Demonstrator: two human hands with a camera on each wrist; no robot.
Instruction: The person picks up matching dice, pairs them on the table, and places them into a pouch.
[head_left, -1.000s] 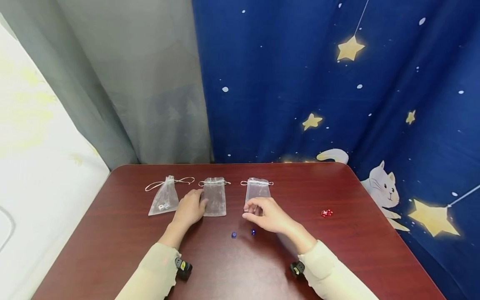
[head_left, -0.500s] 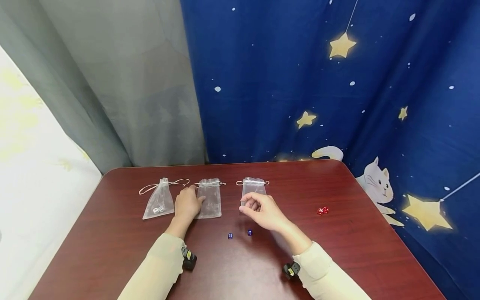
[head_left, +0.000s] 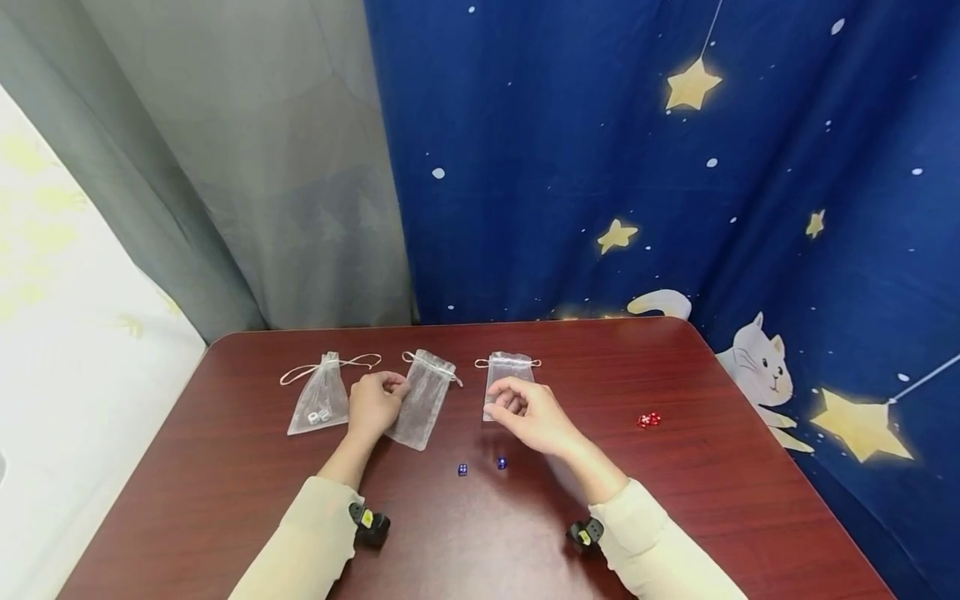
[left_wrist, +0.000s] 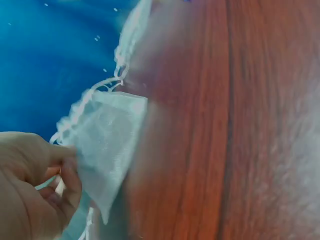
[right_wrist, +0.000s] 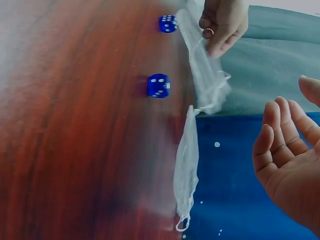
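Two glossy blue cubic dice (right_wrist: 159,86) are lying nearest. Beyond, the left hand (head_left: 375,406) is pinching the left edge of a sheer white fabric drawstring pouch (head_left: 426,407), slanting between two matching pouches (head_left: 512,372); taking it up seems the step in hand, probably calling next for a firm pinch. The right hand (head_left: 538,421) is hovering, fingers loosely curved, thumb apart, gripping nothing.
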